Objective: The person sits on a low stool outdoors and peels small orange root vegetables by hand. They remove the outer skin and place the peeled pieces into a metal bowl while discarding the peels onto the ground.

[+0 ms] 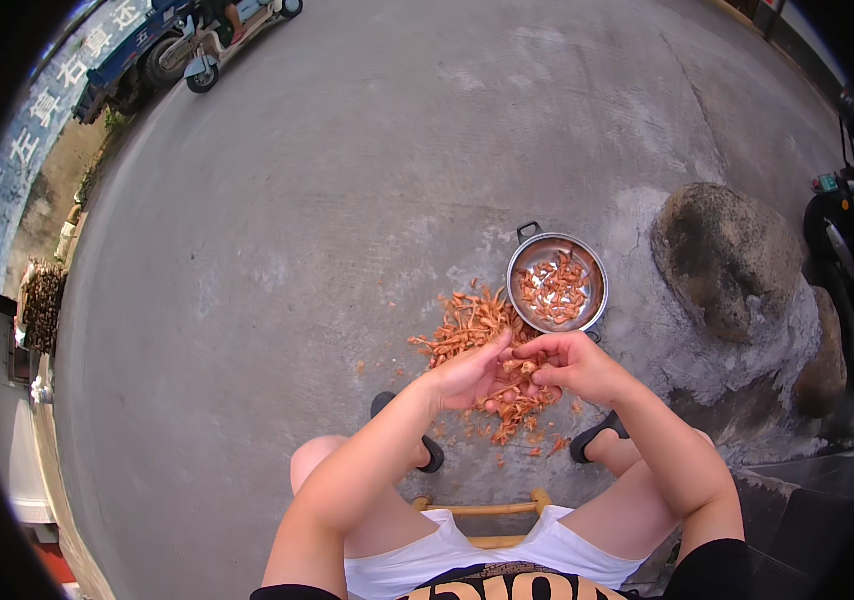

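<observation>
My left hand [470, 373] is half-curled, palm facing right, its thumb raised. Between it and my right hand [577, 364] are small orange-brown plant pieces [523, 367] with pale, bulb-like ends. My right thumb and fingers pinch these pieces. Whether the left fingers also grip them is hidden. Beneath and beyond both hands, a heap of orange, stringy plant pieces [464, 322] lies on the concrete. Shreds of the same colour [517, 424] are scattered nearer me. Just past my right hand stands a round steel pot [511, 289] with black handles, holding shorter orange pieces [558, 289].
A large boulder [727, 259] set in rough cement stands to the right, with a dark motor scooter [843, 247] beyond it. My knees and dark shoes flank the heap. I sit on a bamboo stool [483, 510]. Far left, a three-wheeler [201, 73] carries a person beside a blue truck [126, 56].
</observation>
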The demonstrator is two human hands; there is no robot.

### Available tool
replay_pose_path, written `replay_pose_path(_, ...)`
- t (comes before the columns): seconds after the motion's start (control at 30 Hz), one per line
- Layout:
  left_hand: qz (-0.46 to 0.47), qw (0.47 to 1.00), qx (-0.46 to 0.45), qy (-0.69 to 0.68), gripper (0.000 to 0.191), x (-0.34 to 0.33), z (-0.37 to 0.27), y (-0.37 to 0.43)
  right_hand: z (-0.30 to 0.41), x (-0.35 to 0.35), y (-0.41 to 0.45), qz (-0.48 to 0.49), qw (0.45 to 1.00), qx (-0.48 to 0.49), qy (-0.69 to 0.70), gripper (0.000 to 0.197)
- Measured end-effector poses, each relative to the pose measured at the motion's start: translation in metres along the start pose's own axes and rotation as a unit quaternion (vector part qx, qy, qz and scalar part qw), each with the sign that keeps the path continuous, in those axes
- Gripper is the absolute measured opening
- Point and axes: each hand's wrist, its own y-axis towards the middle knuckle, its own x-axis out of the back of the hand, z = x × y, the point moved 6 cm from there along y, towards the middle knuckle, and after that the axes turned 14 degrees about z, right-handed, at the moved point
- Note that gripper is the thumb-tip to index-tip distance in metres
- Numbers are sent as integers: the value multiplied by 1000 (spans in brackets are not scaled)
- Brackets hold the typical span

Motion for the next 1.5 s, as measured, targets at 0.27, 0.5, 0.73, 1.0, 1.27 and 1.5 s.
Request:
replay_pose_path(0.27,-15,998,-55,1,58,2,-12,19,6,13,5,-13,996,48,-79,36)
replay_pose_path(0.5,-49,991,-87,-91,39,4,-18,14,15,19,0,-36,999,38,-12,26)
replay_pose_path(0.73,-3,994,-92,-57,30,-4,-23,10,16,15,6,-95,991,63,-65,12)
replay_pose_path(1.0,-125,985,-113,-30,21,10,-32,-3,21,25,4,-107,982,100,116,9)
replay_pose_path(1.27,-183,940,-208,198,17,-7,-38,4,7,29,9,-106,976,92,163,8)
replay_pose_path(1.5,-281,879,-262,283,13,10,-41,-8,8,29,11,-140,957,97,234,8)
